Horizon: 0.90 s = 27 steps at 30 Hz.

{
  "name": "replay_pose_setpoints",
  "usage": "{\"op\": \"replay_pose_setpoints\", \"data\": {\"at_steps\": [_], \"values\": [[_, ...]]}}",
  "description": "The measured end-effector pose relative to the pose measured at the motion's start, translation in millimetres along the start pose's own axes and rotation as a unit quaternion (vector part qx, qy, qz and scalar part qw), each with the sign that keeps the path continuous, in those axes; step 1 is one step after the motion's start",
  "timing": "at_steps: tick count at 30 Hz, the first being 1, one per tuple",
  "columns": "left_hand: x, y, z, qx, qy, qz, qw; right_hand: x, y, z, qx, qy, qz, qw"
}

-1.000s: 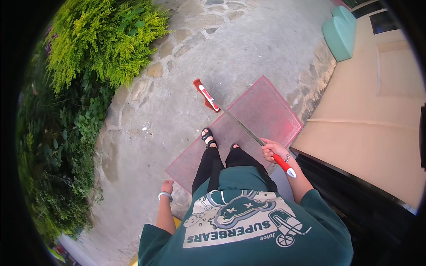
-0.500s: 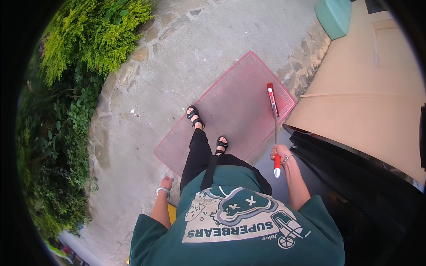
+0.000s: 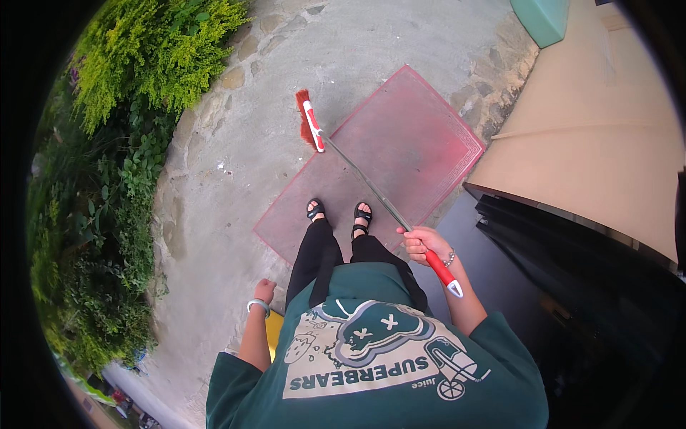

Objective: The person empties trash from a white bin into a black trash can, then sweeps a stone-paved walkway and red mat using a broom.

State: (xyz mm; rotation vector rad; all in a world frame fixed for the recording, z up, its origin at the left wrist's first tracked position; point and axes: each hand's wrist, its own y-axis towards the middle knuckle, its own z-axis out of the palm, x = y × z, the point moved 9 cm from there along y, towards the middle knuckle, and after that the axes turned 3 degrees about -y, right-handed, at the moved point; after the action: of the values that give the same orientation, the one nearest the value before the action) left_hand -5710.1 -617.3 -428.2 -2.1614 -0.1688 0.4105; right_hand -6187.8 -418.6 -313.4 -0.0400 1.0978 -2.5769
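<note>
My right hand (image 3: 423,247) is wrapped round the handle of a broom (image 3: 366,184), just ahead of its red grip. The broom's grey pole slants forward and left across the mat. Its red and white head with reddish bristles (image 3: 306,121) is over the concrete at the mat's left edge; whether the bristles touch the ground I cannot tell. My left hand (image 3: 265,289) hangs low beside my left leg, fingers curled closed. Anything inside them is hidden. Behind that forearm shows part of a yellow thing (image 3: 274,332), mostly covered by my shirt and arm.
I stand on a faded red mat (image 3: 421,136) laid on grey concrete paving (image 3: 214,207). Green bushes (image 3: 153,50) line the left side. To the right are a beige wall (image 3: 586,157), a dark doorway (image 3: 557,264) and a pale green container (image 3: 544,21).
The broom's head has swung left from the mat's right side to beyond its left edge. My right hand has moved slightly left, and my feet have shifted nearly level.
</note>
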Motion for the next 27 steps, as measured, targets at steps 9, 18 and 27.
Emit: {"op": "replay_pose_setpoints", "data": {"at_steps": [9,18,27], "values": [[56.1,13.0,-18.5,0.001,-0.016,-0.026,1.0,99.6,-28.3,-70.7,-0.386,-0.329,-0.151,0.849],[207.7,49.8,-90.2,0.038,-0.025,-0.084,0.995,14.5,95.4,-138.7,-0.484,-0.257,-0.008,0.836],[202.7,132.0,-132.5,0.031,-0.116,-0.071,0.99,-166.1,188.4,151.6,-0.134,0.002,0.075,0.988]]}}
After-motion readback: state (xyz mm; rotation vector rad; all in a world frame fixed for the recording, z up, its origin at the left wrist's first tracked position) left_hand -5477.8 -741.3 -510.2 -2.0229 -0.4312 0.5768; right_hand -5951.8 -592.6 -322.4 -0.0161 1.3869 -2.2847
